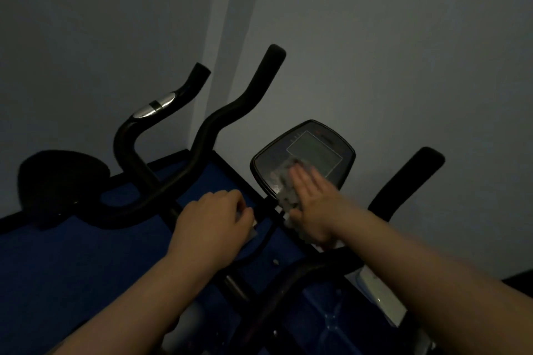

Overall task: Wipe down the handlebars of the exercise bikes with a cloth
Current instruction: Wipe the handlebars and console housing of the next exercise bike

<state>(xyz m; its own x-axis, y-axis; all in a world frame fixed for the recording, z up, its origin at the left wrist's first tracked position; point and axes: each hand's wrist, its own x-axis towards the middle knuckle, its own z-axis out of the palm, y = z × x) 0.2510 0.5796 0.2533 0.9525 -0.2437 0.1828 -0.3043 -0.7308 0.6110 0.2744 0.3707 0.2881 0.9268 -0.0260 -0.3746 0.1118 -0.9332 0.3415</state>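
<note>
Handlebars [219, 118] of the near bike rise dark on either side of the console [305, 155], one grip at upper left, the other [409, 181] at right. The right hand [311, 204] lies flat, fingers spread, pressing a pale cloth [285, 190] on the console's lower face. The left hand [213, 225] is curled shut near the stem, seemingly on a white scrap, though dim light hides it. Best to fold the cloth around each grip and draw it along the full bend.
</note>
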